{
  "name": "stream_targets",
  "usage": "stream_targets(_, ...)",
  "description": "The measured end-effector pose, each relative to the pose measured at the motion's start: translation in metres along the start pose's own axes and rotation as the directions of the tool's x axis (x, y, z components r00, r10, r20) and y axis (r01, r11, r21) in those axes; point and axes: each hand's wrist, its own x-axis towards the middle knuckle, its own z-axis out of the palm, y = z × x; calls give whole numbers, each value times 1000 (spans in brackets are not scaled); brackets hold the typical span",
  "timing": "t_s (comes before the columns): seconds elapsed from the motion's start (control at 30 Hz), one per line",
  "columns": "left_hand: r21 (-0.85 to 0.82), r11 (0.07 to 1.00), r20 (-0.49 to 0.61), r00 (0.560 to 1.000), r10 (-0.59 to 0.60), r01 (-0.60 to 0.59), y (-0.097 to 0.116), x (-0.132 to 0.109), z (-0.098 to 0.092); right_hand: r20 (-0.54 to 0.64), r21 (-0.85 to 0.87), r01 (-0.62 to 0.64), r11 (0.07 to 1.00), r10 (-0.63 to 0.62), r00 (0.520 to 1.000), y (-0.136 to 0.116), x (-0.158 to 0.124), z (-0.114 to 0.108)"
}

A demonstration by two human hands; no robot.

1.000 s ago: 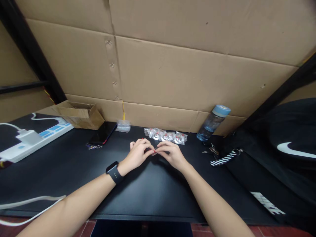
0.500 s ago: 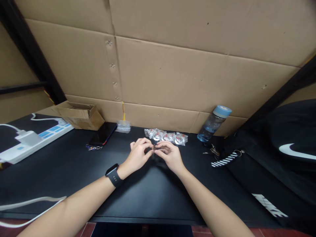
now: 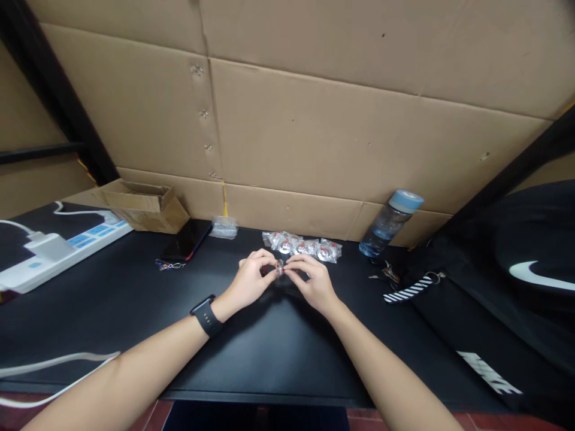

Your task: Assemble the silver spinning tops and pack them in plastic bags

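Between the fingertips of both hands is a small round shiny metal disc point(image 3: 280, 268) with a bit of red at its edges. My left hand point(image 3: 251, 278), with a black watch point(image 3: 206, 316) on the wrist, pinches it from the left. On the other side my right hand point(image 3: 315, 286) pinches it with thumb and fingers. The disc is too small to make out its exact kind. Just behind the hands lie several clear plastic packets point(image 3: 302, 246) holding round silvery discs with red marks.
A power strip point(image 3: 67, 254), an open cardboard box point(image 3: 155, 209), a phone point(image 3: 186, 240) and a clear plastic packet point(image 3: 223, 227) stand or lie to the left. Rightward are a water bottle point(image 3: 390, 224), keys point(image 3: 390, 273) with a striped strap point(image 3: 408, 290), and a black bag point(image 3: 503, 323). Cardboard point(image 3: 314, 131) walls the back.
The disc has turned, so its round face shows more between the fingertips. Both hands stay in nearly the same place, and the view has shifted slightly.
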Motion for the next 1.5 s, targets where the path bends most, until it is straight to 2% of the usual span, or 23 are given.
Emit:
stream_targets(0.1,-62,998,38,999,2,0,-1,1,0,61,-109,95,989,-89,994,-2,1,-3)
stream_targets(0.23,-113,993,171,985,-9,29,-1,3,0,144,-142,104,984,-83,986,2,1,-3)
stream_targets(0.3,-54,998,167,986,-6,15,-1,4,-3,167,-127,68,990,-46,985,7,2,-5)
stream_targets(0.4,116,993,105,994,5,-17,-3,4,-9,177,-86,-36,996,51,983,14,3,-10)
stream_targets(0.5,268,960,171,984,42,-88,-6,2,-9,253,5,-164,987,157,955,17,4,-17)
stream_targets(0.53,297,947,210,976,60,-122,-6,0,-8,289,3,-167,986,159,944,17,4,-20)
stream_targets(0.6,320,927,277,955,104,-194,-4,-2,-3,318,-99,-92,991,119,940,16,5,-25)
stream_targets(0.7,315,909,319,933,169,-272,0,-4,8,330,-234,-12,972,91,940,15,4,-32)
stream_targets(0.93,319,905,312,933,180,-282,-4,-3,19,368,-323,-78,943,202,908,27,-1,-28)
stream_targets(1.07,317,902,303,932,197,-294,-9,-1,16,343,-280,-68,957,166,924,32,0,-24)
stream_targets(1.17,297,920,294,942,165,-254,-10,2,12,369,-165,-57,985,116,922,28,3,-26)
stream_targets(1.37,13,986,339,929,150,-164,-9,5,5,376,75,-128,989,91,922,17,7,-32)
stream_targets(1.5,20,989,279,951,133,-144,-5,4,4,345,194,-199,961,123,930,14,5,-25)
